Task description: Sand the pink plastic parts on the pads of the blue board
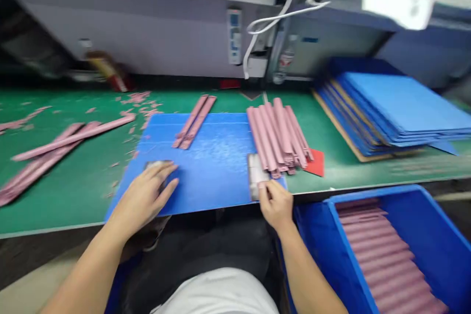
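Left hand (142, 201) flat on blue board (206, 181), right hand (275, 206) pinching block (256, 175)

Green-topped workbench (88, 196) runs across the view, grey machine panel (147, 34) behind it — power strip (234, 37) mounted upright on the panel, white cable (279, 17) looped just beside it. Blue-grey cabinet (423, 54) back right, white bag (397, 0) hanging above. Pale floor (33, 274) lower left — light even.
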`<state>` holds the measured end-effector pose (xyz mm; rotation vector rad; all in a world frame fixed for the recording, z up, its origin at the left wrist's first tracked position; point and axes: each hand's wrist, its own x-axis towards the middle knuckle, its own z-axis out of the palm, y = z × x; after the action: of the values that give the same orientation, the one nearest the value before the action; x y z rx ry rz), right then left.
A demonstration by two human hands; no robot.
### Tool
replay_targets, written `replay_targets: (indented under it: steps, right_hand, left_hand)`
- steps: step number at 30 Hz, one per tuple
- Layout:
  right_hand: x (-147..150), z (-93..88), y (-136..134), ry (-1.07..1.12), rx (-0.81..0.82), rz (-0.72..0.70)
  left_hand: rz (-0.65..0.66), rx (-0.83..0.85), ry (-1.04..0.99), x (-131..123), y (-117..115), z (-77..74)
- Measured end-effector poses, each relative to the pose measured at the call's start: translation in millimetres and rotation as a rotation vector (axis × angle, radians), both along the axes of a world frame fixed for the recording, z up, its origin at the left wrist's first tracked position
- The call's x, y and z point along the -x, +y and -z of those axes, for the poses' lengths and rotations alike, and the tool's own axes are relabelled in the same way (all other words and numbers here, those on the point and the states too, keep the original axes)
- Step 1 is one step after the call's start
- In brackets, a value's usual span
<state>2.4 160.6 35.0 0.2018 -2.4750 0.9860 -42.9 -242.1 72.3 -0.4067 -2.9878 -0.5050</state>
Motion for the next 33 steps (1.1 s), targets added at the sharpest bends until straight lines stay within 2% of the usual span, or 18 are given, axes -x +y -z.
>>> replay_targets:
  steps: [2,4,6,7,9,11,13,15,19,21,23,25,26,28,30,31,33]
  right_hand:
    - [2.1,2.8,-6.6,0.015,0.012,-0.04]
    - [-8.4,2.6,6.8,0.021,-0.003,0.007]
    - [-22.2,0.3,34.0,0.014,-0.041,0.106]
    - [-26.2,-0.4,48.7,0.01,-0.059,0.158]
    - [-25.2,0.5,71.5,0.005,-0.085,0.224]
    - [-17.1,3.8,80.6,0.0,-0.094,0.252]
    - [-11.1,6.5,79.3,-0.024,-0.098,0.271]
    - [-10.7,6.5,74.8,-0.056,-0.101,0.312]
    - [-15.6,-4.0,65.6,-0.062,-0.101,0.386]
    - [-11.4,-15.3,55.3,-0.051,-0.104,0.373]
    - [2.8,-30.6,35.6,-0.069,-0.087,0.264]
    - [29.2,-49.5,2.4,-0.136,-0.065,0.033]
    - [47.2,-59.5,-20.0,-0.177,-0.074,-0.1]
    - [91.5,-78.8,-77.0,-0.252,-0.154,-0.335]
    - [142.7,-94.0,-147.9,-0.307,-0.322,-0.462]
    - [168.5,-99.3,-186.4,-0.331,-0.409,-0.493]
    - [214.7,-105.9,-262.4,-0.41,-0.545,-0.459]
  left_hand:
    - [-0.035,-0.024,-0.014,-19.3,-7.1,14.4]
    - [-0.059,-0.057,-0.021,1.6,8.3,11.8]
    - [-0.058,-0.044,0.0,53.5,24.9,-3.3]
    - [-0.085,-0.015,0.018,84.1,25.4,-13.0]
    - [-0.212,0.068,0.072,138.8,5.3,-32.3]
    - [-0.358,0.102,0.098,173.4,-30.1,-47.5]
    - [-0.446,0.114,0.077,190.4,-59.4,-56.0]
    - [-0.47,0.1,0.031,200.6,-72.7,-58.4]
    - [-0.406,-0.014,-0.025,215.1,-68.4,-58.4]
    - [-0.368,-0.105,-0.016,212.9,-63.0,-60.1]
    - [-0.35,-0.23,-0.004,199.4,-57.8,-61.9]
    - [-0.347,-0.412,-0.008,174.5,-51.9,-62.9]
    - [-0.34,-0.581,-0.027,158.7,-48.8,-63.1]
    - [-0.287,-1.081,-0.095,124.0,-42.8,-63.7]
    - [-0.206,-1.611,-0.166,89.7,-37.6,-64.6]
    - [-0.176,-1.809,-0.189,74.1,-35.1,-64.7]
    - [-0.191,-2.005,-0.193,47.3,-29.9,-63.0]
